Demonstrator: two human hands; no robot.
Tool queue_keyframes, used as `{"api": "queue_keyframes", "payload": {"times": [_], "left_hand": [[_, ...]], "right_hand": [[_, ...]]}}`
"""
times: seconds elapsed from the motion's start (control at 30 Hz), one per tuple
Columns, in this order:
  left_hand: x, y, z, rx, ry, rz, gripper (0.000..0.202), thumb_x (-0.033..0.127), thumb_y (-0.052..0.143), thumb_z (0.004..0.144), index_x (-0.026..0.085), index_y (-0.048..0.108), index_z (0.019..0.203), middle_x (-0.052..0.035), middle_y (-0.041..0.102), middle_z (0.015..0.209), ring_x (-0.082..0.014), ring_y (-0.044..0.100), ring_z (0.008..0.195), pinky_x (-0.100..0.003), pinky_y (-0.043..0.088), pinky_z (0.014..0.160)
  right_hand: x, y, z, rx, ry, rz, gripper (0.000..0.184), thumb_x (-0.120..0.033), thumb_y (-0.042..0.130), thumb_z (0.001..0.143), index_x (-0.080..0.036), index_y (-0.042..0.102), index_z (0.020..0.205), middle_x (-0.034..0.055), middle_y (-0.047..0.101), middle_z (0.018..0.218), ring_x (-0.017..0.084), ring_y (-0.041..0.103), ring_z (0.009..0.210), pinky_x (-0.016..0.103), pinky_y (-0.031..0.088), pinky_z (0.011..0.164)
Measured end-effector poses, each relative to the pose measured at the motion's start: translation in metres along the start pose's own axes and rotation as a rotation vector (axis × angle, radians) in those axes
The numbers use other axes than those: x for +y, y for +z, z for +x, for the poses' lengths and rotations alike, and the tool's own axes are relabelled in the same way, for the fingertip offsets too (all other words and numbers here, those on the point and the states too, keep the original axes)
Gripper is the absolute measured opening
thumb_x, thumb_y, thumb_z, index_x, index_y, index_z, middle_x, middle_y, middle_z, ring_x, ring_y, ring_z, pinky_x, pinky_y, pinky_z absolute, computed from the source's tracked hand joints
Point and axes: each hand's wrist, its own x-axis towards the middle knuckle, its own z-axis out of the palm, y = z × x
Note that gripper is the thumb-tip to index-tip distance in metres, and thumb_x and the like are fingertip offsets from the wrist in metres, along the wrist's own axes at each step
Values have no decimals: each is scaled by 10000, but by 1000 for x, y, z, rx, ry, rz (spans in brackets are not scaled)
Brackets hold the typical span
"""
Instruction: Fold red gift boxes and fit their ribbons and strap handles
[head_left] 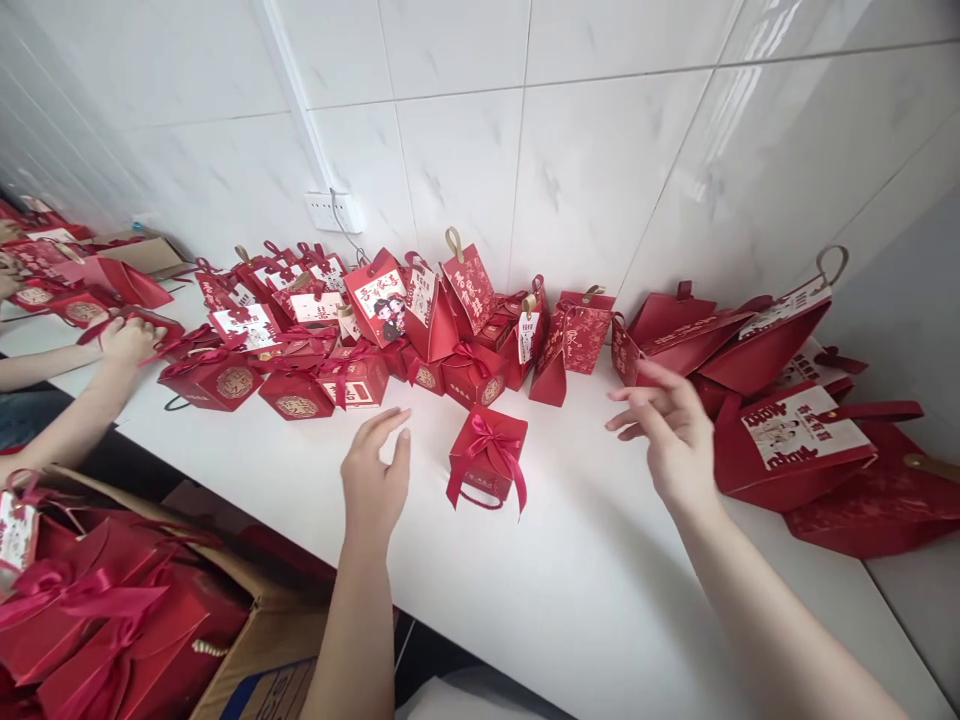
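Note:
A small red gift box [484, 470] with a pink ribbon bow on its lid and a cord handle stands on the white table [480, 580] between my hands. To its left hovers my left hand [375, 470], thumb and fingers apart, holding nothing. My right hand [675, 435] is off to the right with its fingers spread, nothing in them. Nearest to it are the triangular red gift boxes [675, 335] heaped at the right. Behind the small box, a red box with a round gold emblem [474, 378] and several others form a row.
Along the tiled wall [592, 170] sit many red gift boxes with loops and tags. At lower left, an open cardboard carton [259, 640] holds ribboned red boxes [127, 600]. Another person's hand [129, 340] rests on a red box at the left. A power socket [334, 211] is on the wall.

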Motion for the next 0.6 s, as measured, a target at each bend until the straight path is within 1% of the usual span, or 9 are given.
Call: {"api": "queue_keyframes", "payload": {"times": [0.03, 0.1, 0.17, 0.23, 0.3, 0.37, 0.43, 0.5, 0.6], "left_hand": [[4, 2, 4, -76, 69, -44, 269, 291, 505, 905, 281, 669, 1118, -38, 616, 1215, -212, 573, 1155, -372, 488, 981], [14, 7, 11, -230, 213, -101, 272, 251, 468, 921, 277, 672, 1098, -33, 617, 1176, -183, 579, 1123, -348, 478, 986], [25, 11, 19, -374, 332, -99, 272, 239, 459, 928, 283, 676, 1086, -32, 601, 1179, -175, 564, 1127, -344, 459, 1004], [34, 14, 26, -494, 423, -71, 257, 254, 480, 923, 291, 676, 1086, -32, 577, 1203, -180, 543, 1146, -346, 447, 1009], [39, 18, 34, -588, 492, -41, 229, 276, 505, 912, 288, 682, 1056, -32, 561, 1205, -188, 533, 1146, -347, 444, 999], [40, 21, 42, -672, 529, 9, 185, 294, 530, 895, 271, 683, 995, -31, 571, 1136, -192, 545, 1092, -343, 458, 946], [39, 25, 50, -763, 525, 86, 149, 318, 547, 878, 249, 663, 942, -28, 583, 1020, -191, 567, 979, -328, 474, 837], [40, 28, 57, -847, 498, 165, 146, 349, 555, 864, 230, 626, 909, -20, 581, 923, -180, 569, 847, -303, 456, 715], [43, 30, 64, -922, 453, 194, 165, 368, 576, 837, 224, 581, 917, -9, 588, 881, -161, 554, 746, -279, 411, 629]], "right_hand": [[0, 3, -2, -100, 12, -58, 307, -373, 569, 896, -263, 576, 1183, 41, 664, 954, 160, 655, 705, 273, 516, 567], [0, 12, -8, -309, -27, -187, 211, -374, 543, 914, -256, 655, 1048, 61, 648, 1040, 203, 641, 916, 331, 539, 726], [0, 23, -12, -475, -119, -283, 190, -348, 520, 932, -276, 679, 1004, 60, 604, 1155, 224, 571, 1103, 388, 483, 917], [0, 33, -15, -584, -183, -319, 190, -338, 513, 940, -301, 672, 1037, 52, 558, 1220, 227, 509, 1191, 409, 405, 1024], [2, 42, -15, -643, -189, -329, 193, -353, 528, 934, -307, 653, 1073, 53, 557, 1180, 221, 510, 1167, 400, 405, 1017], [5, 49, -13, -684, -172, -347, 194, -370, 564, 911, -288, 632, 1073, 54, 571, 1078, 210, 541, 1059, 375, 453, 924], [9, 53, -8, -745, -154, -369, 161, -364, 592, 889, -257, 615, 1007, 44, 566, 988, 190, 546, 942, 343, 471, 824], [11, 56, -2, -827, -140, -383, 110, -338, 593, 881, -235, 592, 920, 29, 549, 928, 165, 536, 852, 319, 464, 781], [8, 58, 7, -910, -116, -400, 89, -300, 566, 886, -220, 571, 849, 8, 528, 867, 136, 523, 763, 295, 447, 742]]}}
